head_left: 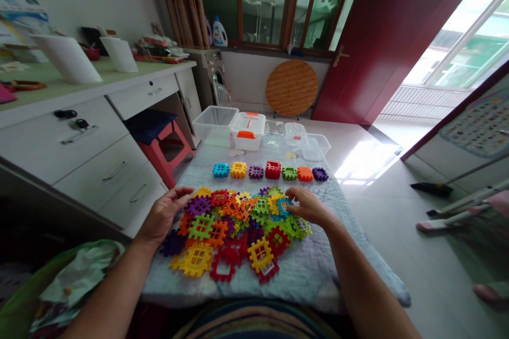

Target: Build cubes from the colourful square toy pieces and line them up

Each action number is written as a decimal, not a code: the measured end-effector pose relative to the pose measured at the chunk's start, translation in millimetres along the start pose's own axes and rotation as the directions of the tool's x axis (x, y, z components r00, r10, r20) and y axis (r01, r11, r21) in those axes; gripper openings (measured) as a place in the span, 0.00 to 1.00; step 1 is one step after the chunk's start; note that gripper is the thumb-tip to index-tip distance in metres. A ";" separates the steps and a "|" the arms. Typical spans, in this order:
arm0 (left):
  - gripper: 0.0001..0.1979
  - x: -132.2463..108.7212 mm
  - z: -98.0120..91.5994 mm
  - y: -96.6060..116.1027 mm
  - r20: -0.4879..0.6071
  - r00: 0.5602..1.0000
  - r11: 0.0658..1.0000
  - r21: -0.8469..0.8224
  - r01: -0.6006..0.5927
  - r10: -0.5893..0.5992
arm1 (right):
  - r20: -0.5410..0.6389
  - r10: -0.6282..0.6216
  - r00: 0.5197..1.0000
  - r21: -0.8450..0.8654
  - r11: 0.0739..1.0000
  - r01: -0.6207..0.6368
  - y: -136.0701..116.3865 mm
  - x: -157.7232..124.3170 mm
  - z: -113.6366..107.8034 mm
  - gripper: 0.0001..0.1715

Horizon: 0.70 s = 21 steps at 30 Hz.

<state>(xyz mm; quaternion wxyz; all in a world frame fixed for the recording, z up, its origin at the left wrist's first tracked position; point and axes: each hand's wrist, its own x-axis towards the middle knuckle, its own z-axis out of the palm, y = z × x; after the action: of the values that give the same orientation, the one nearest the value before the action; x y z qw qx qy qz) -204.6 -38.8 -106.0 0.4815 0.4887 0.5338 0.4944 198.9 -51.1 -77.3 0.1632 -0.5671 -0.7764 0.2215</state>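
A heap of colourful plastic square window-frame blocks covers the near half of the cloth-covered table. At the heap's left edge, my left hand (165, 214) has its fingers stretched out, close to a purple block (199, 205). My right hand (312, 206) is at the right edge, thumb and forefinger apart, beside a blue block (283, 206); whether they touch is hard to tell. Yellow blocks (198, 259) and a red block (223, 266) lie at the near side. Beyond the heap stands a row of assembled blocks, including a blue one (220, 170) and a red one (273, 169).
At the table's far end are an open clear bin (217, 119), a lidded box with orange clasps (247, 130) and smaller clear containers (295, 132). A pink stool (169, 143) stands to the left by a desk (99, 82). A bag (79, 275) sits at lower left.
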 end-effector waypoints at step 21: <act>0.21 -0.8 4.4 5.2 -0.021 1.000 0.997 0.072 0.008 -0.006 | -0.398 0.292 0.870 0.602 0.798 0.008 34.9 8.6 17.5 0.09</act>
<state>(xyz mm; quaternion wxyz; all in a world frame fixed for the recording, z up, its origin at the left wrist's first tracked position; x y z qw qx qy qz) -199.9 -39.2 -101.0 0.4596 0.4987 0.5581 0.4782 215.7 -36.7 -110.6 0.4961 -0.5833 -0.5597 0.3168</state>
